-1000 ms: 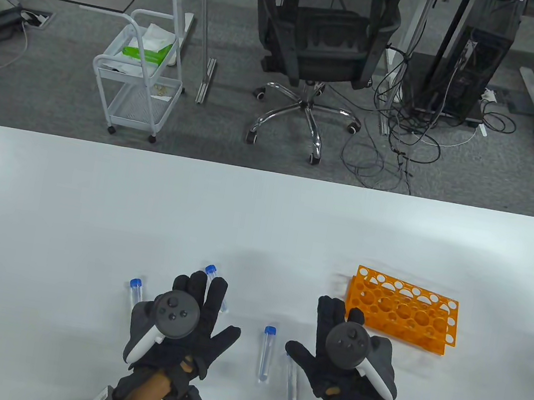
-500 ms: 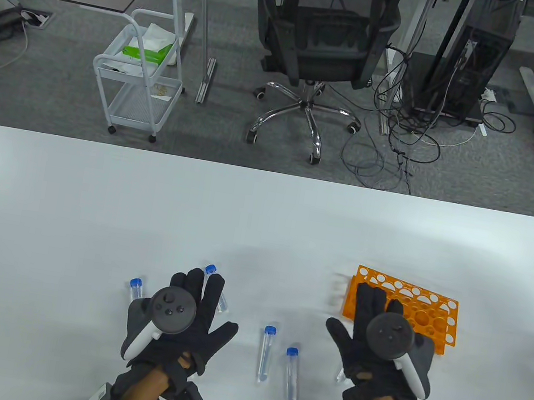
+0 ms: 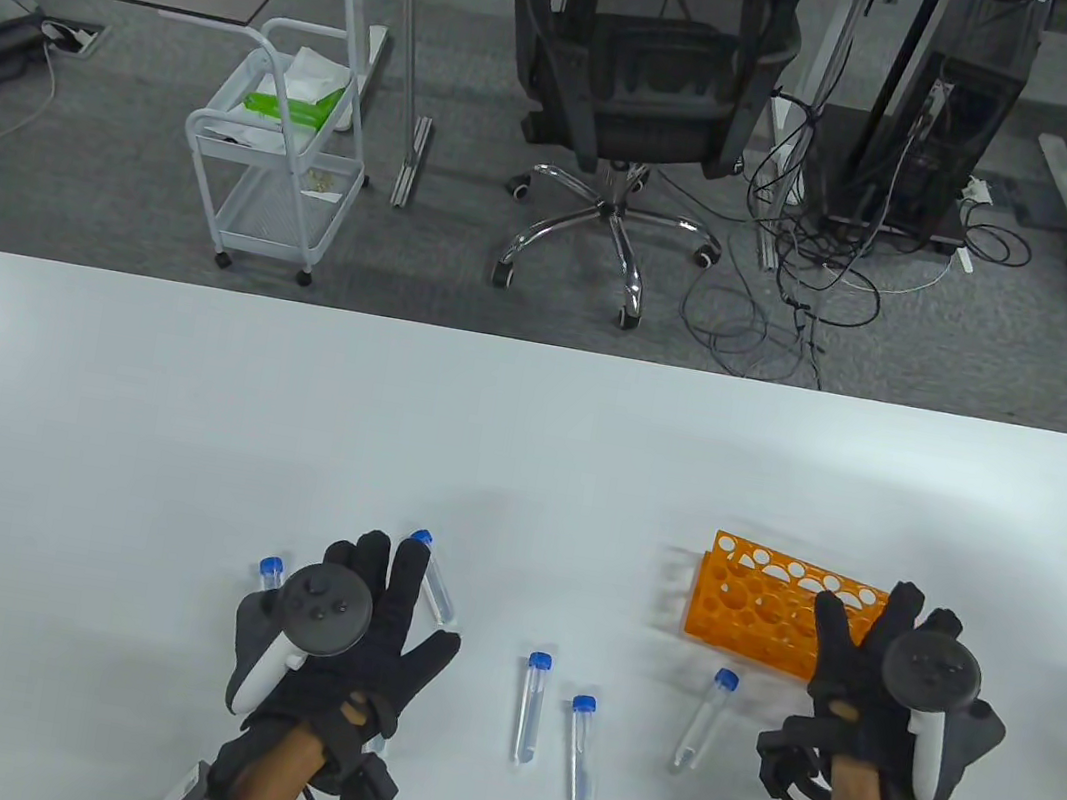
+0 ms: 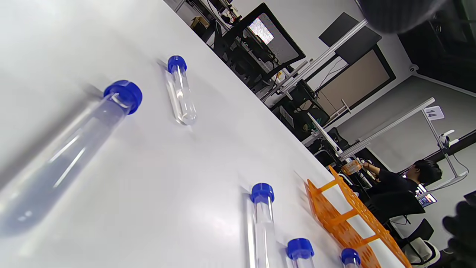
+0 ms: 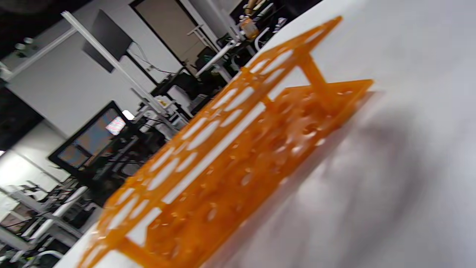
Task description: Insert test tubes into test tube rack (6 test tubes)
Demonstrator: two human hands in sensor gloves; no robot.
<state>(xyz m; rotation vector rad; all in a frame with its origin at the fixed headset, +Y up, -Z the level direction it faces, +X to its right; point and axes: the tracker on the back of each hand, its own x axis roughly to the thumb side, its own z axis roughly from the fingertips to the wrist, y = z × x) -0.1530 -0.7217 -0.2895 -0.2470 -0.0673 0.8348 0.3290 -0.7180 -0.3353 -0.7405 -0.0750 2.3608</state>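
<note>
An orange test tube rack (image 3: 754,607) stands empty on the white table (image 3: 527,440) at the right. It fills the right wrist view (image 5: 230,160). Several clear tubes with blue caps lie flat on the table. One (image 3: 530,708) and another (image 3: 580,754) lie at the centre, and a third (image 3: 702,722) lies in front of the rack. My left hand (image 3: 358,615) is spread flat, empty, over two more tubes (image 3: 436,582) at the left. My right hand (image 3: 868,655) is spread, empty, with its fingers over the rack's right end. I cannot tell whether it touches the rack.
The left wrist view shows tubes (image 4: 181,93) lying apart, with the rack (image 4: 349,223) beyond them. A black office chair (image 3: 631,102) and a white cart (image 3: 280,147) stand on the floor past the table's far edge.
My right hand has moved right, from beside the centre tubes to the rack's right end, uncovering two tubes. My left hand has drifted slightly left and back.
</note>
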